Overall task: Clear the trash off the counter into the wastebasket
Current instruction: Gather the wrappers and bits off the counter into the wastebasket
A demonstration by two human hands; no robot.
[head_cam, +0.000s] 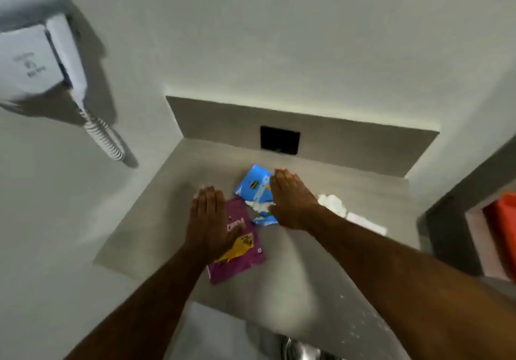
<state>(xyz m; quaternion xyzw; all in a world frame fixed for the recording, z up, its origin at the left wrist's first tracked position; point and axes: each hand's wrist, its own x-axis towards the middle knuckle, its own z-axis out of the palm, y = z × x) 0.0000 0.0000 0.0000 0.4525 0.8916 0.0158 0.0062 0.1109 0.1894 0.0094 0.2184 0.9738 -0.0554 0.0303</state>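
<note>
- Both hands are held flat and spread over the counter (156,214), palms down, fingers straight and together; nothing is gripped in either.
- The left hand (208,220) is held over the upper part of a purple snack wrapper (240,253), which lies flat near the middle of the counter, towards its front edge. Whether the palm touches it cannot be told.
- The right hand (290,200) is held over the right side of a blue wrapper (252,185), set further back, towards the back wall.
- Crumpled white tissue (333,202) is seen just right of the right wrist, with another white scrap (258,206) between the wrappers.
- The flat, open pose is judged to be a reach, so that the scattered pieces can be gathered together before being lifted.
- The wastebasket cannot be identified with certainty; only a metallic rim (298,350) is seen below the counter's front edge.
</note>
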